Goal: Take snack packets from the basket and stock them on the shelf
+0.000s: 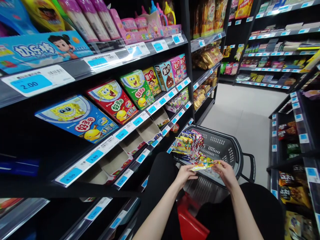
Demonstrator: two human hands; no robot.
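A: Nearest to cam: both forearms, coming up from the bottom edge. Left hand (185, 174) and right hand (226, 172) meet over the basket (238, 156), each pinching one end of a yellow packet (204, 165).

B: So both closed on it?

A: Yep, fingers wrapped on the ends, packet stretched flat between them, just above the near rim. Not in the basket, not on a shelf.

B: What's in the basket already?

A: A bunch of snack packets (190, 145) stacked at the left wall, bright wrappers, labels too small to read. Rest of the basket floor shows bare mesh, so I'd say the filling is well short of done.

B: And the shelves?

A: Left side, cartoon boxes: blue box (78, 118), red box (112, 100), green box (137, 88), all upright-tilted in their rows with price tags (31, 83) under. Lower row looks thinner, cardboard trays (117, 160) partly bare.

B: Judgement on progress?

A: Some picked, one in hand, plenty of room left. Can't tell if the packet's heading in or out.

B: Anything red down low?

A: Red thing (190, 216) by the knees, can't tell what it is.
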